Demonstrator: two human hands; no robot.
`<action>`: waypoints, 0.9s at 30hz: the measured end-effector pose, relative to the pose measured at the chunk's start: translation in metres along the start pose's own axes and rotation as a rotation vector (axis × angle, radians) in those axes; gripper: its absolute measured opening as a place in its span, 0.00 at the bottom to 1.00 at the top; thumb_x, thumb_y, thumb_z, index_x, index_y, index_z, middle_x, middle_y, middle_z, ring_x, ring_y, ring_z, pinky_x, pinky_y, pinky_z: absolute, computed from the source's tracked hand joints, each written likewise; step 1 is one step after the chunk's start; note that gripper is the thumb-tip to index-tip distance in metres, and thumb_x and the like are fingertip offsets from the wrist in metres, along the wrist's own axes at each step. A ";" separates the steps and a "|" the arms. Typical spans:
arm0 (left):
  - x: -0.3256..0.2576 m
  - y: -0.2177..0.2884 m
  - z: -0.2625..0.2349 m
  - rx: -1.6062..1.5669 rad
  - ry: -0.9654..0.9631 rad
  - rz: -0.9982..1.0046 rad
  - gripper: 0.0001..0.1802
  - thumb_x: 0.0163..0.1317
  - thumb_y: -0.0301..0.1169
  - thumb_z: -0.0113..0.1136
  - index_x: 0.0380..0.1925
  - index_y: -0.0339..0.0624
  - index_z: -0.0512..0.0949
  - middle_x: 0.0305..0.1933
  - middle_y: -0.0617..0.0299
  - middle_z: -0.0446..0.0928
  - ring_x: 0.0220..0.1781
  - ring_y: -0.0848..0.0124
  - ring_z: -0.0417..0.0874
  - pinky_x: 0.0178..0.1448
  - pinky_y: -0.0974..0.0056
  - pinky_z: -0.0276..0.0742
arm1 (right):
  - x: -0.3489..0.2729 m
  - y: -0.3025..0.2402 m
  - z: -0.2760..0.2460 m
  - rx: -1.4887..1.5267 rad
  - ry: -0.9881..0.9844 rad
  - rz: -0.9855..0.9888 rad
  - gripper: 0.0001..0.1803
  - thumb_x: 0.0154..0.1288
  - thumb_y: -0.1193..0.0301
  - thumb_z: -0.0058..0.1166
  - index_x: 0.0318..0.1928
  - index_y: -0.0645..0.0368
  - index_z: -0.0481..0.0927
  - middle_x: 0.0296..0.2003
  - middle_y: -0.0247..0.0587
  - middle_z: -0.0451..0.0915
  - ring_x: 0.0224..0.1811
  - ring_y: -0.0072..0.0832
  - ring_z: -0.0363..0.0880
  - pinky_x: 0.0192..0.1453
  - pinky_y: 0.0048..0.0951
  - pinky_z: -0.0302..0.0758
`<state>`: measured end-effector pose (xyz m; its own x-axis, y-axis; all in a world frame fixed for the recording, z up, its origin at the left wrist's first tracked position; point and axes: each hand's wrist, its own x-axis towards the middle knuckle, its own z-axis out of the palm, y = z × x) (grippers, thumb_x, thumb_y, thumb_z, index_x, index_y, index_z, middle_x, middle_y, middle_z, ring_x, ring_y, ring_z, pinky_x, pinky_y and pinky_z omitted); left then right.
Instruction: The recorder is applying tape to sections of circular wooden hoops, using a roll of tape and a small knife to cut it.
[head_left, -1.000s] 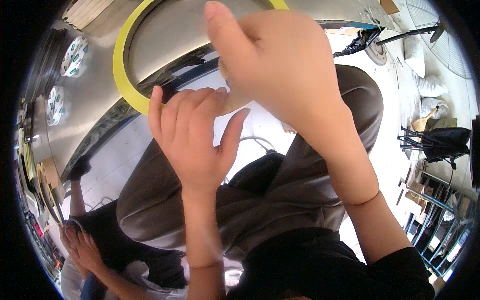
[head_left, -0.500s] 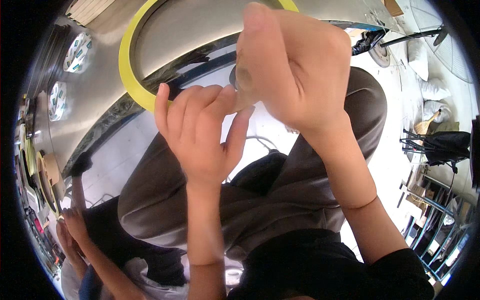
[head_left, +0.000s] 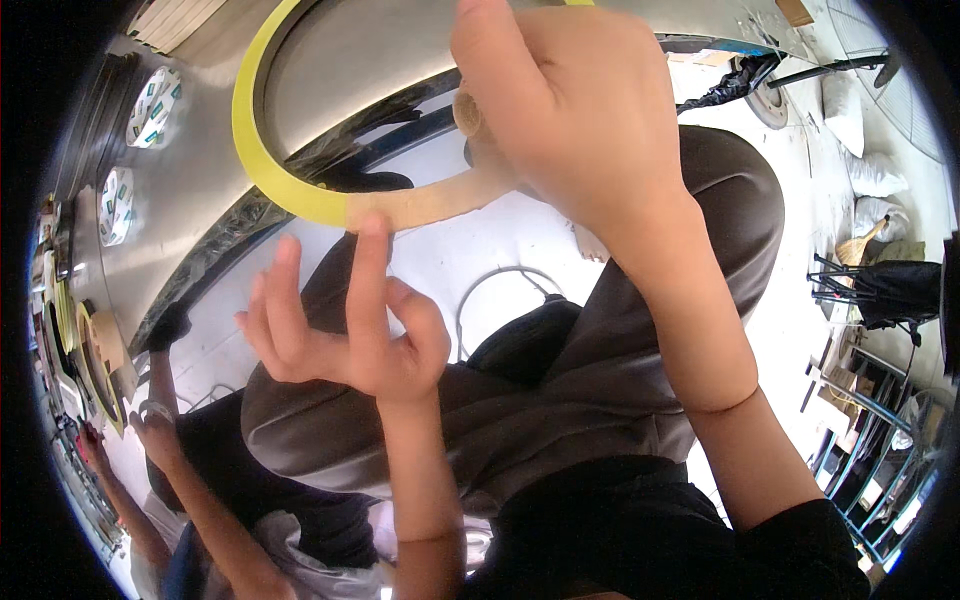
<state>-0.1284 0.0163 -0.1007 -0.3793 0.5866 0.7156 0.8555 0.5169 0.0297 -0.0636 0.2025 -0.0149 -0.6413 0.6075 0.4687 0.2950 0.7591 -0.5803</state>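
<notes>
A large yellow ring (head_left: 262, 165) leans over the table's near edge, its lower rim in front of me. A strip of tan tape (head_left: 425, 205) lies along that rim from the yellow part rightward. My right hand (head_left: 590, 130) is closed around a small roll of tape (head_left: 466, 112), whose round end peeks out beside the fingers; the rest is hidden. Below the rim, my left hand (head_left: 345, 330) has its fingers apart and holds nothing. One raised fingertip is at the tape where the yellow begins, apparently touching it.
Beneath the ring is a metal table (head_left: 215, 75) with a dark, film-covered edge. Two patterned white rolls (head_left: 117, 205) stand on its left. At lower left a co-worker's arms (head_left: 210, 510) reach toward more rings (head_left: 95, 350). A fan (head_left: 880, 60) and a black folded chair (head_left: 895, 290) are at right.
My left hand has come off the pinch near my right hand, moved down and left, and spread its fingers. The tan strip now shows along the rim. My right hand has shifted slightly left.
</notes>
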 end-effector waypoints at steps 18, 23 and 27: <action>0.002 0.024 0.010 -0.342 0.162 -0.177 0.19 0.60 0.28 0.55 0.52 0.38 0.78 0.57 0.52 0.70 0.60 0.59 0.70 0.65 0.53 0.64 | -0.003 0.002 0.001 -0.004 0.015 0.025 0.29 0.71 0.60 0.45 0.14 0.63 0.78 0.13 0.54 0.75 0.18 0.53 0.77 0.27 0.48 0.75; -0.004 0.052 0.032 -1.782 -0.168 -1.213 0.14 0.75 0.32 0.45 0.52 0.36 0.74 0.45 0.54 0.78 0.50 0.66 0.78 0.54 0.59 0.71 | 0.002 0.009 0.000 -0.290 -0.069 -0.203 0.22 0.68 0.63 0.48 0.18 0.62 0.80 0.14 0.50 0.76 0.17 0.54 0.77 0.26 0.48 0.76; 0.017 0.059 0.064 -2.573 -0.302 -1.246 0.23 0.76 0.46 0.48 0.61 0.42 0.71 0.61 0.59 0.75 0.63 0.65 0.74 0.66 0.54 0.69 | 0.004 0.006 0.009 -0.383 -0.115 -0.341 0.13 0.65 0.69 0.49 0.26 0.62 0.81 0.17 0.48 0.77 0.19 0.51 0.79 0.25 0.48 0.76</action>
<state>-0.1070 0.0968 -0.1315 -0.4493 0.8862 -0.1133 -0.8685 -0.4036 0.2878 -0.0710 0.2072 -0.0219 -0.8135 0.2977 0.4996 0.2797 0.9535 -0.1126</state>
